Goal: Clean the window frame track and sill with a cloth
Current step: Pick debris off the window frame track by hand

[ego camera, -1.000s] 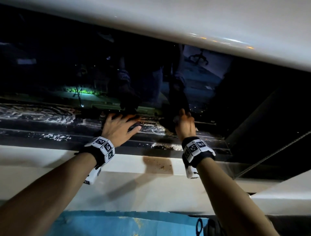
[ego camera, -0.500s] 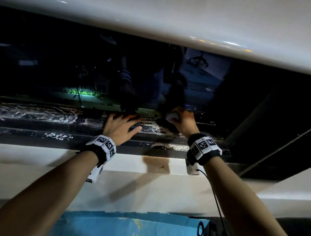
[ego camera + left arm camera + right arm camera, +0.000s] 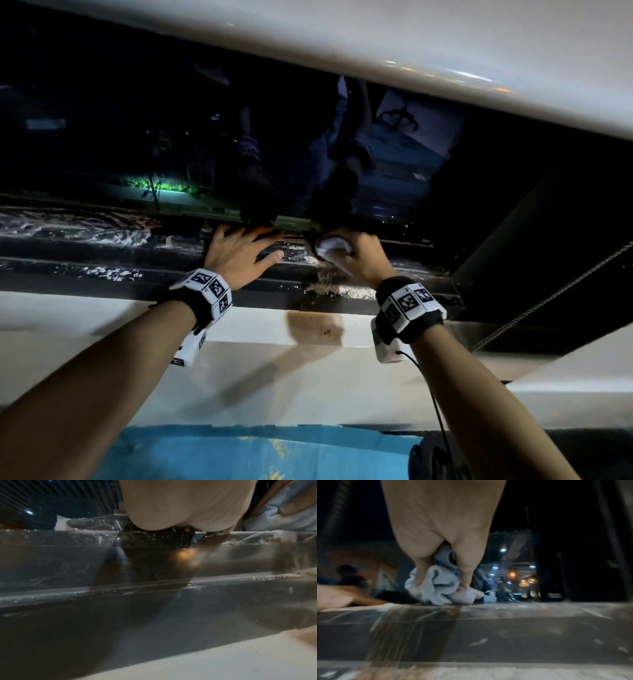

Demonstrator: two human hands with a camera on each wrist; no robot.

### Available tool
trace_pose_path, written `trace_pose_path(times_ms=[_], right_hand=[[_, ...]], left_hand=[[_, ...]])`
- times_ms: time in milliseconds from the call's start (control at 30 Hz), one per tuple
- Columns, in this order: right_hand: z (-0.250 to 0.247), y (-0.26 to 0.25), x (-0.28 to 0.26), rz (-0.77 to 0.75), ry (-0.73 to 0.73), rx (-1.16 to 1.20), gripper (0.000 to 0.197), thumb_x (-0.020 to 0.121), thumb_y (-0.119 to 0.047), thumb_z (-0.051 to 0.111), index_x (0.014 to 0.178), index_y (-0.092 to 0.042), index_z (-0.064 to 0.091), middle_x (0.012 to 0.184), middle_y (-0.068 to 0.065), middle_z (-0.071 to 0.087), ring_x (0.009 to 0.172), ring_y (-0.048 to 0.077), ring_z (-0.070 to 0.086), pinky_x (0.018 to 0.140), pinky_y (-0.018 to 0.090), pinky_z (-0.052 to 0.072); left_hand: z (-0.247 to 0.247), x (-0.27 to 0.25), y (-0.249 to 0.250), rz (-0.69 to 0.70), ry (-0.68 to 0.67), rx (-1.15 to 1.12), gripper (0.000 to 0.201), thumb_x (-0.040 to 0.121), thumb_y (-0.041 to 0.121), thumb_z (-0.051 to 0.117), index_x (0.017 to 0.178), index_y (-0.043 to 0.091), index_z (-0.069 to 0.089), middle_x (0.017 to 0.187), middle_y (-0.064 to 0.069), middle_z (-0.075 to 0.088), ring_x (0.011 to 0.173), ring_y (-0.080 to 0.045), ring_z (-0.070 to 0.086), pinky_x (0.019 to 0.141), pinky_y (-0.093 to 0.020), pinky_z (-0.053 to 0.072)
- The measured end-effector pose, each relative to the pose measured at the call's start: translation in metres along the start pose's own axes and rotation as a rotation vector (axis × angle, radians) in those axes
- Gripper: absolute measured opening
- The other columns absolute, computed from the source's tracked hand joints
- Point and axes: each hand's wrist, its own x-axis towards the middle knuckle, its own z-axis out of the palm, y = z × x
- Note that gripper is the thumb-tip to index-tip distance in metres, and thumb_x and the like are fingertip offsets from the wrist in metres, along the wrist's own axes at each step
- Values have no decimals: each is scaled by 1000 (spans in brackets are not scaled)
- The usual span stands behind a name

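A dark window track (image 3: 102, 260) streaked with white dust runs across the head view, above a white sill (image 3: 85, 318). My right hand (image 3: 356, 253) grips a bunched pale blue cloth (image 3: 334, 245) and holds it down on the track's far rail. The right wrist view shows the cloth (image 3: 436, 588) wadded between thumb and fingers, touching the dusty track (image 3: 505, 622). My left hand (image 3: 239, 253) lies flat with fingers spread on the track, just left of the cloth. In the left wrist view the palm (image 3: 185, 504) rests over the track rails (image 3: 85, 591).
A brown wet stain (image 3: 315, 325) runs down the white sill below the cloth. Dark glass (image 3: 239, 137) stands right behind the track. A dark frame post (image 3: 513, 240) rises at the right. Blue sheeting (image 3: 239, 452) lies below the wall.
My right hand has slid the cloth leftward along the track, closer to the left hand. The left hand has stayed flat in place.
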Motion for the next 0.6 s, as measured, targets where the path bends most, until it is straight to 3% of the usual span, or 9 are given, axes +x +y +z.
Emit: trace_pose_path(times_ms=[67,133,200,267,467,533,600], right_hand=[[-6,12,1,10,110,-4,14,77,-9,69,91,-10,71,91,-3,70,84,-1,58,67,-1,35],[0,23,4,44,183,-77,11,78,-9,67,88,-9,70,93,5,70,85,18,64,69,15,43],[14,23,11,129,168,-188,12,81,-10,62,92,-8,68,98,14,67,86,35,63,69,33,47],[31,11,19,208,99,-236,21,81,-9,57,101,-11,63,104,18,63,90,38,60,70,39,47],[47,-28,14,69,-35,-170,20,82,-23,61,102,-20,64,98,9,69,89,32,64,70,37,53],[30,-32,2,20,-51,-95,21,80,-29,64,100,-23,67,95,4,71,90,23,66,74,32,53],[8,-33,-8,23,-35,-31,20,79,-23,63,98,-20,69,92,3,72,85,11,66,69,19,46]], left_hand=[[0,0,-1,1,0,-2,65,84,68,5,142,46,23,149,13,32,130,-22,39,104,-43,18],[1,0,-2,2,8,6,67,83,68,3,142,46,25,148,13,34,128,-22,41,103,-43,20],[2,0,-2,3,13,16,68,82,69,1,141,46,25,148,13,35,126,-21,43,102,-42,20],[2,0,0,1,15,14,67,83,69,4,141,46,28,148,13,36,126,-21,43,100,-41,20],[-1,0,0,1,28,19,55,91,66,15,140,45,30,147,13,36,128,-20,39,101,-41,20],[-1,0,1,1,27,23,52,92,63,19,140,46,28,148,12,36,129,-20,39,102,-42,19],[-2,0,2,-3,22,26,52,92,63,19,141,46,26,149,12,35,130,-21,38,103,-42,19]])
